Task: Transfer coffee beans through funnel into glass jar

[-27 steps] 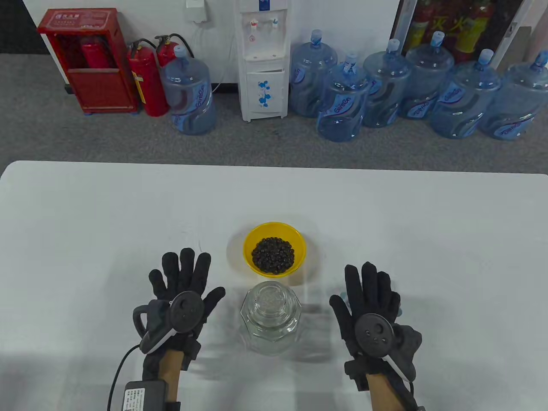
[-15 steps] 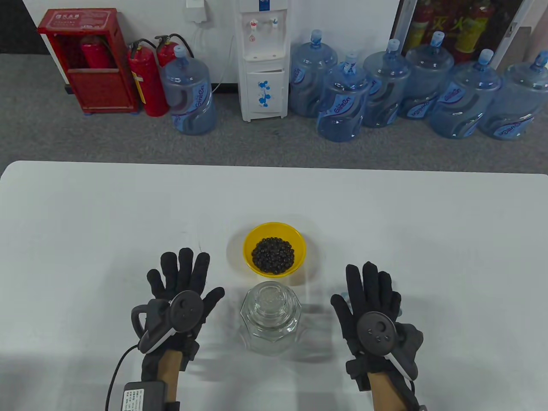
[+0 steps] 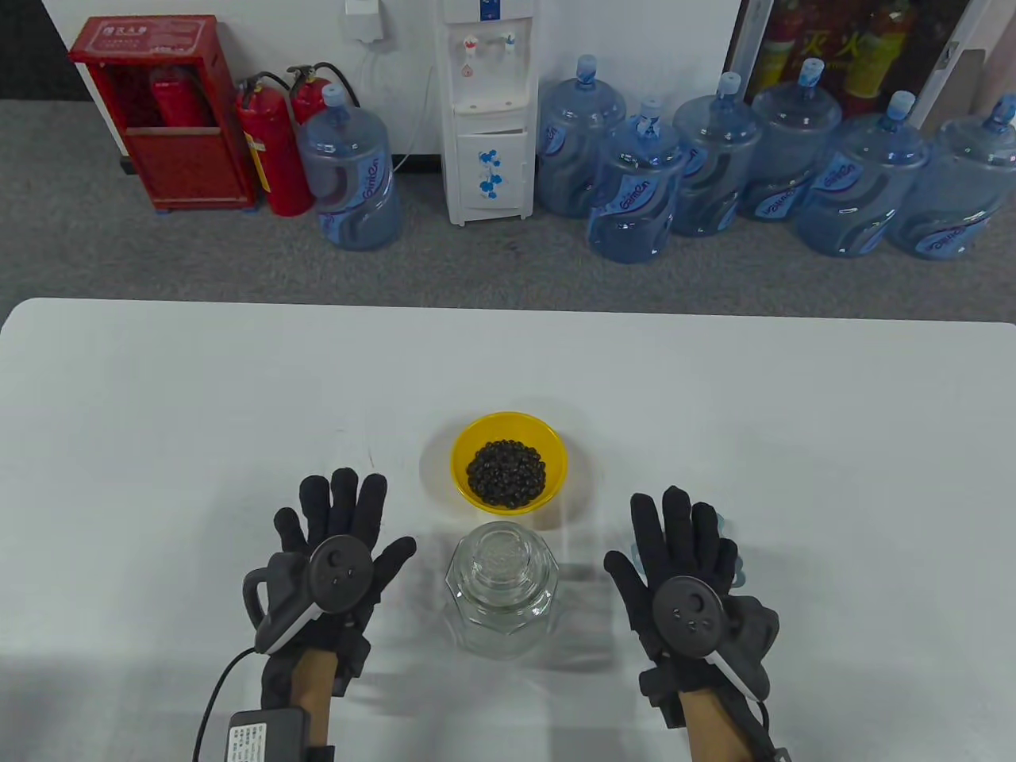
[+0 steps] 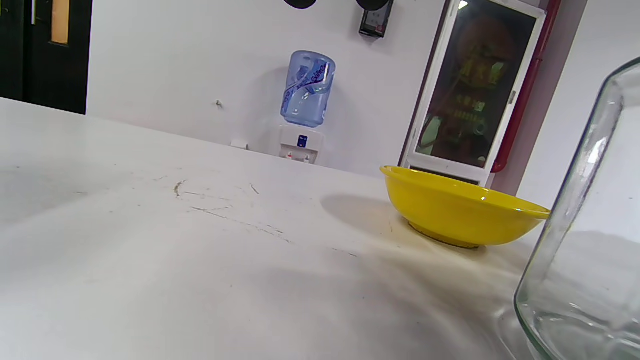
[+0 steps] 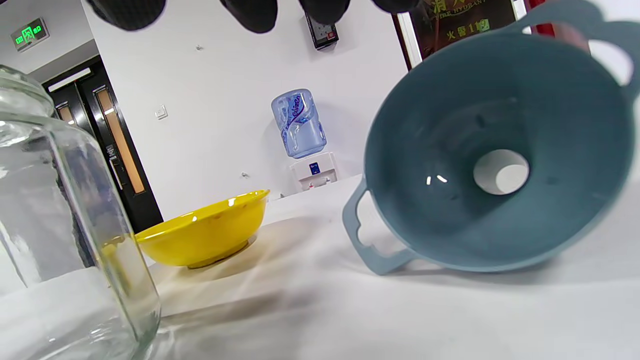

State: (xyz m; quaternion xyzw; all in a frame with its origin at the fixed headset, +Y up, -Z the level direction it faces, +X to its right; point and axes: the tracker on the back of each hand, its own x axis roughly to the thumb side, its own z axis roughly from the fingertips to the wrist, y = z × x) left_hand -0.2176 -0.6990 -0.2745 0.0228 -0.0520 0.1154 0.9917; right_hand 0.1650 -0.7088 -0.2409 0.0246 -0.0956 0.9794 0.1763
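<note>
A yellow bowl [image 3: 509, 460] of dark coffee beans [image 3: 506, 473] stands mid-table. A clear glass jar [image 3: 502, 586] with a glass lid stands just in front of it. A grey-blue funnel [image 5: 495, 160] lies on its side on the table under my right hand; in the table view only slivers of it [image 3: 725, 524] show past the fingers. My left hand [image 3: 341, 524] is spread flat, open and empty, left of the jar. My right hand [image 3: 683, 536] is spread open above the funnel, right of the jar, holding nothing. The bowl [image 4: 460, 212] and jar wall [image 4: 585, 235] also show in the left wrist view.
The white table [image 3: 238, 397] runs to the far edge. On the floor beyond stand several blue water bottles [image 3: 635, 190], a water dispenser [image 3: 486, 111] and red fire extinguishers [image 3: 270, 151]. A cable and small box [image 3: 266, 734] sit at my left forearm.
My right hand has shifted slightly left and toward me, still spread above the funnel. My left hand has barely moved. Bowl and jar are unmoved.
</note>
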